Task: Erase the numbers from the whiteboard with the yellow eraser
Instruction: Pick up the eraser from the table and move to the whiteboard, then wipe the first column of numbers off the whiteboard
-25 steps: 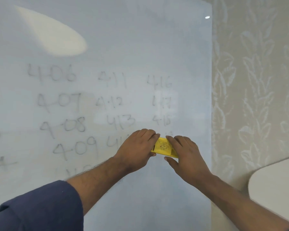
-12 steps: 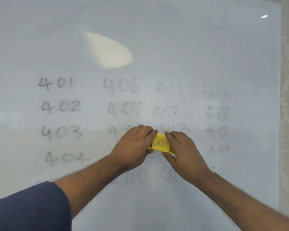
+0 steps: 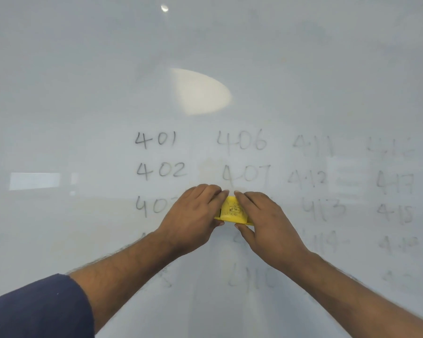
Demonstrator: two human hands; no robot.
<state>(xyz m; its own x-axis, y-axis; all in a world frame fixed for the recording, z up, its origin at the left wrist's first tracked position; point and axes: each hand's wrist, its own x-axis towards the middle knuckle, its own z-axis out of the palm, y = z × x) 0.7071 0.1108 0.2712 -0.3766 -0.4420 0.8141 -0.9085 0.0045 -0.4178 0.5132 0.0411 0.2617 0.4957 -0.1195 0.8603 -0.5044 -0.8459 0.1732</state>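
The whiteboard [image 3: 279, 57] fills the frame, columns of numbers [image 3: 160, 156] fading toward the right. At lower centre my left hand [image 3: 193, 220] and right hand [image 3: 266, 223] both clamp their grip on the yellow eraser [image 3: 232, 212], pressed against the board.

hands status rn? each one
Left hand: closed on the yellow eraser, its left end.
Right hand: closed on the same eraser, its right end.

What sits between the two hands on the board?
In the head view, the yellow eraser lies between the left hand and right hand, both gripping it against the whiteboard.
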